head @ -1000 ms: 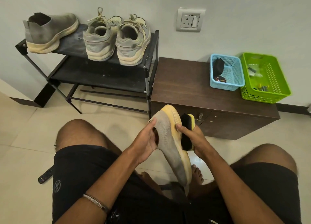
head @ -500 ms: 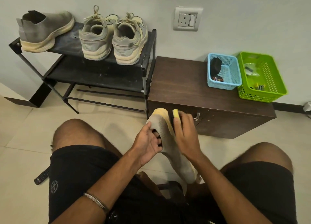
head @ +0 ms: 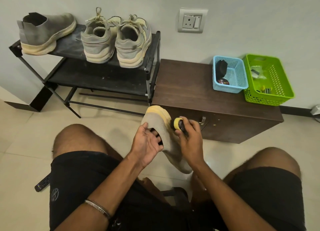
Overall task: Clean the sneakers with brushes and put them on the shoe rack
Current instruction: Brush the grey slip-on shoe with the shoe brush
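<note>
Three sneakers [head: 98, 40] on shoe rack [head: 103, 78], far beyond grip; tiled floor [head: 20, 144]. Left hand [head: 147, 142] fingers inside grey sneaker [head: 161, 126]; right hand [head: 189, 137] pinching brush [head: 178, 124] against sole.

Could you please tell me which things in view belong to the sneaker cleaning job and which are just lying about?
Part of the job:
grey sneaker in the left hand
yellow brush in the right hand
shoe rack
three sneakers on the rack

Lying about:
blue basket
green basket
remote control
wall socket
</note>
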